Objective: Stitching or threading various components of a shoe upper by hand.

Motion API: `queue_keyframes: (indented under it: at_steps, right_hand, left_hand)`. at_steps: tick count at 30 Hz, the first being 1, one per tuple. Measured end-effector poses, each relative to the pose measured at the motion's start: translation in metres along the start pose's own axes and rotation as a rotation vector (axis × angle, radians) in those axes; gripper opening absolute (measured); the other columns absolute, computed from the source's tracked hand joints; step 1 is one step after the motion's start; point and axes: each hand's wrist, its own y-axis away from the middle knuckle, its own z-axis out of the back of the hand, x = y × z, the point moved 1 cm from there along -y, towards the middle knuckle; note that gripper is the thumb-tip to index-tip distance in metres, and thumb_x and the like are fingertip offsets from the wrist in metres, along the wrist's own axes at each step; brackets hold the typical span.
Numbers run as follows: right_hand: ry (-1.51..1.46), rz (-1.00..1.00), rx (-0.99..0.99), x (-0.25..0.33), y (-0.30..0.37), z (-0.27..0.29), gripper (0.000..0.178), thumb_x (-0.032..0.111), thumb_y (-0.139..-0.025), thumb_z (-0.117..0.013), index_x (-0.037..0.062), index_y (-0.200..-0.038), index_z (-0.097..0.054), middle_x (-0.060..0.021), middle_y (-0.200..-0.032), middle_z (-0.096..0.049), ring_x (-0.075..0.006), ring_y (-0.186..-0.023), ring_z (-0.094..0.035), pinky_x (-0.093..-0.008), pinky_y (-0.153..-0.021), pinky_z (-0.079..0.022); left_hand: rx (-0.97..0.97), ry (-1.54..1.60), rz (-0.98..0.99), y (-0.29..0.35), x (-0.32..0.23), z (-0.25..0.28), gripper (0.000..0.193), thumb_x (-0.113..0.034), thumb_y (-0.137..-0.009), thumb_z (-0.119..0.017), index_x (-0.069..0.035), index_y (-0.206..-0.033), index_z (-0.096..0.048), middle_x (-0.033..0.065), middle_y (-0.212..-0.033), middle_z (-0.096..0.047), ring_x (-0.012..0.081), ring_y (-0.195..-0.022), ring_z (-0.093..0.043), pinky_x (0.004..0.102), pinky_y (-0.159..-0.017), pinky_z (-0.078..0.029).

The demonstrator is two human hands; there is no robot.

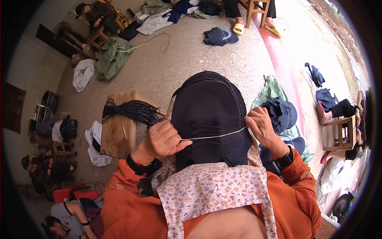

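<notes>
On my lap lies a rounded stack of dark navy mesh fabric pieces (207, 99), stitched along the edge, with several thin dark cords across the middle. A thin white cord (219, 136) stretches over it from hand to hand. My left hand (162, 138) is closed on the cord at the stack's left side, thumb pointing right. At the right edge, my right hand (260, 124) pinches the cord between thumb and fingers; its fingertips are close to the stack's rim. A flowered apron (215, 187) covers my front below the stack.
Left of me, a wooden stool (113, 139) bears a bundle of black laces (133, 111) and a slim pointed tool (124, 130). Dark fabric bundles (280, 113) lie on green sacking to my right. A tied bundle (221, 36) sits ahead, near a seated person's yellow slippers (238, 28).
</notes>
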Motion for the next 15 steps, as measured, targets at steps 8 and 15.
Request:
queue_keyframes:
  at_steps: [8,15]
  right_hand:
    - [-0.1,-0.096,0.014,-0.019,-0.012,-0.022,0.033,0.019,-0.095,-0.048,0.0003,-0.07,-0.058,-0.0103,-0.076,-0.057,-0.0265,-0.082,-0.051,-0.0376,-0.08,-0.038]
    - [-0.581,-0.602,0.375,-0.026,-0.035,-0.02,0.036,0.028,-0.093,-0.059,-0.0056,-0.095,-0.07,-0.0061,-0.074,-0.065,-0.0098,-0.071,-0.058,-0.0282,-0.065,-0.048]
  left_hand:
    - [0.142,-0.123,0.249,0.026,0.008,0.015,0.027,-0.023,-0.09,-0.059,-0.002,-0.072,-0.057,0.014,-0.084,-0.061,0.0288,-0.085,-0.062,0.0408,-0.081,-0.046]
    - [0.133,0.204,0.716,0.029,0.01,-0.01,0.039,-0.023,-0.101,-0.037,0.007,-0.11,-0.06,0.0216,-0.115,-0.062,0.0382,-0.11,-0.055,0.0411,-0.093,-0.042]
